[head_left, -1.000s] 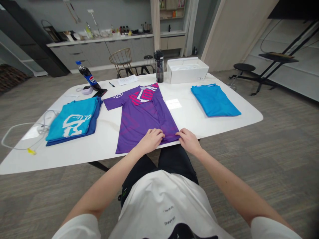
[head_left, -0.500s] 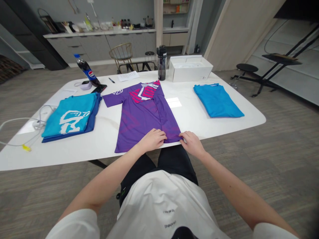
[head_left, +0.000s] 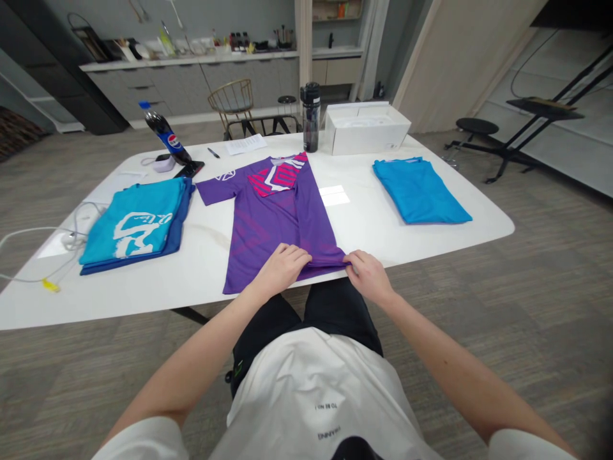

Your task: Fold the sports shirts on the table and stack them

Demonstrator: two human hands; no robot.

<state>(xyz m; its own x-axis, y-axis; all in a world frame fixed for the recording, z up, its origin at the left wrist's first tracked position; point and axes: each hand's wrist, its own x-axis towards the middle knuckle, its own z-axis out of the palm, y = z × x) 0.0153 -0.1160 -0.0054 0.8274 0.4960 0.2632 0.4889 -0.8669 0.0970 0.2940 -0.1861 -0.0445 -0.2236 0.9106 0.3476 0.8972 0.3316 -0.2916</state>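
Observation:
A purple T-shirt [head_left: 268, 223] with a pink and white chest print lies on the white table [head_left: 205, 281], its right side folded inward over the body. My left hand [head_left: 286, 265] pinches the folded layer near the bottom hem. At the hem's right corner, my right hand [head_left: 366, 273] grips the edge between thumb and fingers. Between the two hands the upper layer is raised a little, with a gap under it. Left of the shirt sits a pile of folded garments, a teal one [head_left: 136, 220] over a dark blue one [head_left: 176, 230]. A folded blue garment [head_left: 421, 191] rests on the right.
Along the table's back stand a cola bottle [head_left: 167, 135], a black tumbler [head_left: 311, 118] and an open white box [head_left: 366, 131]. A phone [head_left: 190, 169], a pen [head_left: 213, 153], and paper [head_left: 245, 144] lie nearby. White cables [head_left: 71, 239] run over the left edge.
Both hands have lifted the folded layer's hem slightly off the table. My left hand has moved a little left and away from me; the folded side has shifted left too.

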